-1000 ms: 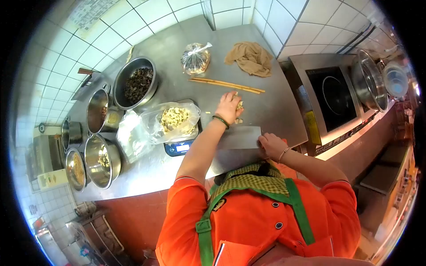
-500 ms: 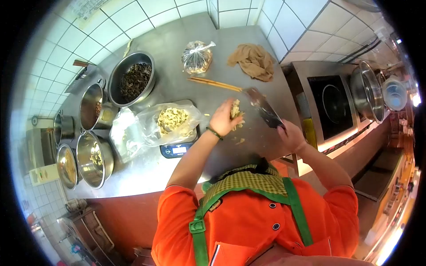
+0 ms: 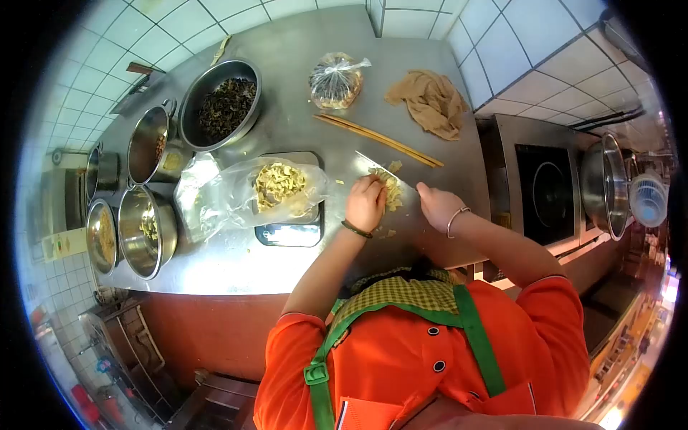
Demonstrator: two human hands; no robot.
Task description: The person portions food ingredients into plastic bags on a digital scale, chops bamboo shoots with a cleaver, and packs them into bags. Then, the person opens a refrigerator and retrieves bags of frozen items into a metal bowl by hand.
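My right hand (image 3: 438, 209) is wrapped around the handle of a kitchen knife (image 3: 369, 161). Its wide blade lies low across the steel table, angled to the upper left. Pale yellow chopped vegetable pieces (image 3: 391, 192) are heaped between my hands, against the blade. My left hand (image 3: 365, 204) is closed, with curled fingertips on the pieces beside the blade; its fingers partly hide what they press on. Left of it, a clear plastic bag (image 3: 240, 188) with similar pale pieces (image 3: 278, 186) rests on a digital scale (image 3: 288, 235).
Wooden chopsticks (image 3: 380, 140) lie behind the knife. Further back are a tied plastic bag (image 3: 337, 82) and a brown cloth (image 3: 430, 104). A bowl of dark food (image 3: 188, 118) and several metal bowls (image 3: 172, 236) stand left. An induction cooker (image 3: 546, 185) is at right.
The knife has swung left and down from its raised, tilted position to the pieces, uncovering the chopsticks. My right hand has moved left, nearer my left hand, whose fingers have curled in.
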